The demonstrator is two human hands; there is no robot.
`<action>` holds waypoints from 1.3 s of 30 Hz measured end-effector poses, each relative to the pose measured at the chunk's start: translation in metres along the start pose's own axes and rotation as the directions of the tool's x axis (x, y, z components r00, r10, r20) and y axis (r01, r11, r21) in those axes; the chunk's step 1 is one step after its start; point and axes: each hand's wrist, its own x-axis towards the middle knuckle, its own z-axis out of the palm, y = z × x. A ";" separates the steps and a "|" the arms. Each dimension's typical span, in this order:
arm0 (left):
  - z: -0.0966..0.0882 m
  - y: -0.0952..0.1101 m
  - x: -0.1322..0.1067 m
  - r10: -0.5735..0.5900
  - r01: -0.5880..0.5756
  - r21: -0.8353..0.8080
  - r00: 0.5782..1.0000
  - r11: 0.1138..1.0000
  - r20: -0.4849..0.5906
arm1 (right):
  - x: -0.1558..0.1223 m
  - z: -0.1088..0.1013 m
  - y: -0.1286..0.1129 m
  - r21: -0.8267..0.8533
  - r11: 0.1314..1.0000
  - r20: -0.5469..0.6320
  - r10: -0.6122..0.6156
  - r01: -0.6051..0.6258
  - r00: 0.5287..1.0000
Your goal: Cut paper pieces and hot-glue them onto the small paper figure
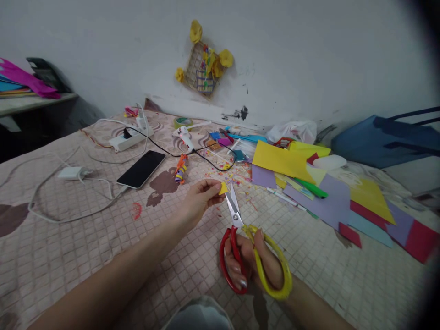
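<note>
Between the thumb and fingers of my left hand (202, 197) is a small yellow piece of paper (223, 188). My right hand (256, 259) grips a pair of scissors (235, 215) by its handles, one loop red and the other yellow. The blades are parted and point away from me, right beside the yellow paper; whether they touch it I cannot tell. Beyond my hands, small coloured paper scraps (237, 174) litter the quilted cover. A little rolled figure in orange, yellow and purple (181, 168) lies to the left of them.
A phone (141, 169) on a white cable and a power strip (130, 140) lie at left. A glue gun (186, 138) with a black cord and a roll of tape (183, 122) sit farther back. Coloured sheets (282, 160) spread at right, near a blue bag (385, 140).
</note>
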 end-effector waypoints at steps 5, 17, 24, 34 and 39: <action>-0.001 -0.002 0.000 0.043 -0.045 0.071 0.998 0.996 0.036 | 0.000 -0.001 0.000 -0.033 0.999 -0.040 -0.008 0.006 0.999; -0.002 -0.004 0.001 0.082 -0.087 0.067 0.994 0.994 0.075 | -0.001 0.000 0.001 -0.064 0.998 -0.104 0.010 -0.017 0.995; -0.003 0.002 0.002 0.071 -0.080 0.084 0.992 0.993 0.100 | -0.002 0.000 0.007 -0.111 0.993 -0.163 -0.043 0.025 0.986; -0.004 0.004 0.002 0.041 -0.059 0.157 0.992 0.986 0.120 | -0.002 0.000 0.004 0.090 0.995 -0.068 0.040 -0.034 0.997; -0.005 0.001 0.003 0.022 -0.056 0.202 0.986 0.978 0.165 | -0.002 -0.003 0.001 0.142 0.989 -0.033 0.055 -0.049 0.998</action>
